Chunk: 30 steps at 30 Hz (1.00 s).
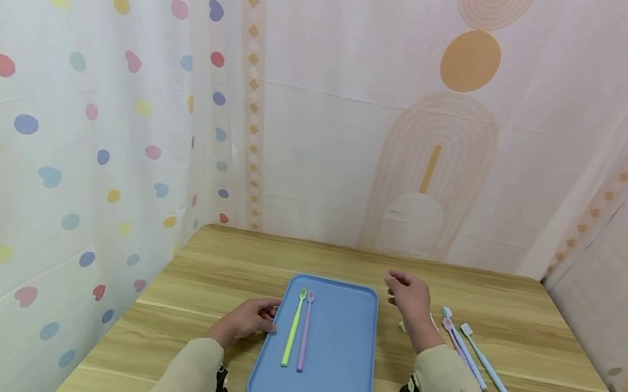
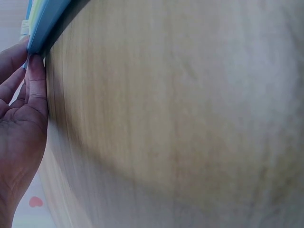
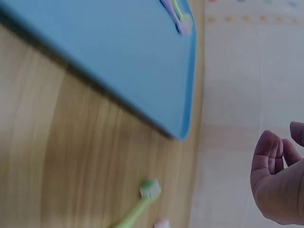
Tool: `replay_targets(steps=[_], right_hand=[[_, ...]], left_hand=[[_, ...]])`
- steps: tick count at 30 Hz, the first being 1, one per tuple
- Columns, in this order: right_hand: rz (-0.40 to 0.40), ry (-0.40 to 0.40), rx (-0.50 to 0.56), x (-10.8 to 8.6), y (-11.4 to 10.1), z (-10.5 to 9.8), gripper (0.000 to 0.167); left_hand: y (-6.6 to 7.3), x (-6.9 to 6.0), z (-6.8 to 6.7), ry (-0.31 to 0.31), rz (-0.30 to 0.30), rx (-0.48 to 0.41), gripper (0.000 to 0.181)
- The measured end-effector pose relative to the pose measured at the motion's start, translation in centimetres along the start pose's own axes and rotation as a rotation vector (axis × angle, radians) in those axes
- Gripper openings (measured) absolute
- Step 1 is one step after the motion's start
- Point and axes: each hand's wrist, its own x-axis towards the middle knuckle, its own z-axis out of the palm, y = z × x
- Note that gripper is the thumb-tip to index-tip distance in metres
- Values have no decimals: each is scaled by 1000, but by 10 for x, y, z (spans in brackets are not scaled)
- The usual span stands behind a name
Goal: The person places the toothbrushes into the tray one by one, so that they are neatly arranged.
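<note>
1. the left hand (image 1: 249, 317) has its grip on the left edge of the blue tray (image 1: 339, 360), pinching it between thumb and fingers.
2. the right hand (image 1: 411, 298) is up in the air by the tray's far right corner. its grip is loose, with fingers a bit bent, and i see nothing in it.
3. the tray rests on the wood surface (image 1: 234, 248). in it lie a yellow-green toothbrush (image 1: 292, 330) and a purple toothbrush (image 1: 304, 335), side by side, heads at the far end.
4. right of the tray lie a light blue toothbrush (image 1: 491, 369), a blue toothbrush (image 1: 465, 346) and a pink toothbrush (image 1: 448, 324), close together. a green toothbrush (image 3: 137, 211) is nearer the tray.
5. to move a brush well, pinch its handle, not its bristles, and lift it over the rim.
6. lay it down softly by the purple one, head the same way, with a small gap.
7. a firm left hold should stop the tray slipping.
</note>
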Motion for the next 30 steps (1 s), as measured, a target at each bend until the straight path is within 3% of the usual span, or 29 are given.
replay_targets(steps=[16,30], right_hand=[[26,93,-121,9,4,-77,43],[110,70,-192,5,30,-149,60]], left_hand=[[-2,4,-2,13,-2,10,60],[-2,7,-3,10,-1,12,58]])
